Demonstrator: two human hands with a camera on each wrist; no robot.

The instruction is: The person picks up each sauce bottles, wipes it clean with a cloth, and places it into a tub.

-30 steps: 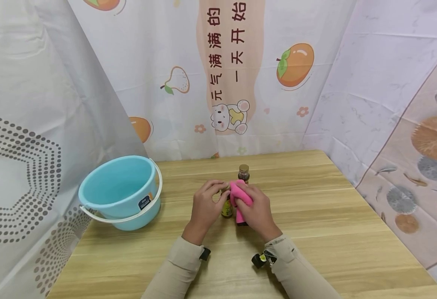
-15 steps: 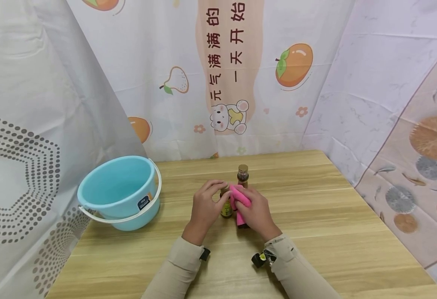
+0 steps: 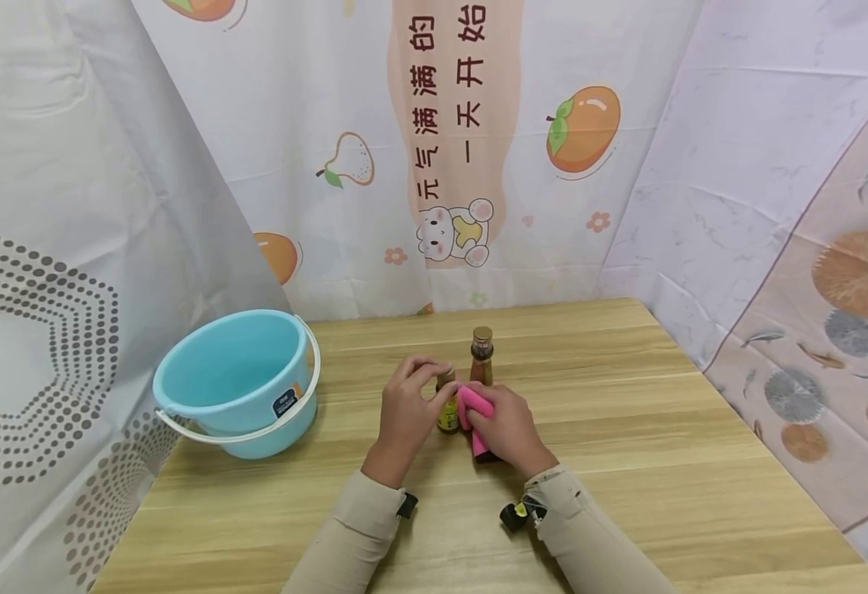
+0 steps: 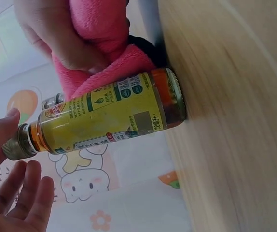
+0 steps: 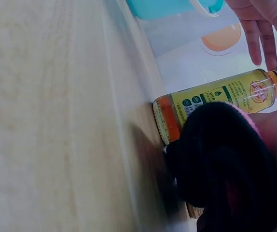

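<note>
A small glass bottle with a yellow label and amber contents stands upright on the table in front of me. My left hand pinches its gold cap between thumb and fingers. In my right hand is a folded cloth, pink on one side and black on the other. The cloth lies against the side of the bottle, low down near the base in the left wrist view. Its black side covers part of the label in the right wrist view. Just behind stands a taller, gold-capped bottle, its lower part hidden.
A light blue bucket with a white handle stands at the left of the wooden table. Printed curtains hang behind the table and along both sides.
My right hand has slid the cloth down along the bottle and toward me, so more of the taller bottle shows. My left hand keeps its grip on the cap.
</note>
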